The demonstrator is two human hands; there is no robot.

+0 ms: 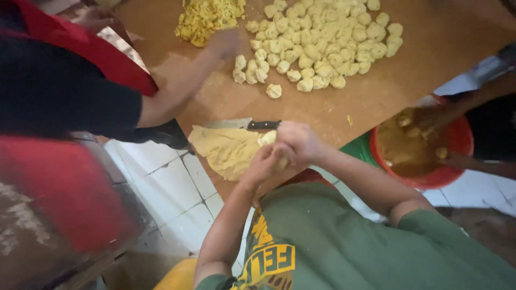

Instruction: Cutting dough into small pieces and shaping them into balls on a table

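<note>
My left hand (264,161) and my right hand (300,139) are pressed together over the near edge of a brown board (430,48), closed around a small piece of pale dough (267,138). A flat slab of yellow dough (226,151) lies just left of my hands. Behind it a knife (248,124) with a black handle rests flat on the board. A big heap of several small dough balls (317,37) covers the far middle of the board, and one lone ball (273,91) sits apart, nearer to me.
A person in red and black at the left reaches a hand (226,43) to the heap's left edge, beside a crumbly yellow pile (207,19). At the right, another person's hands (430,118) are in a red bowl (460,140) of brown filling. White floor tiles (172,188) lie below.
</note>
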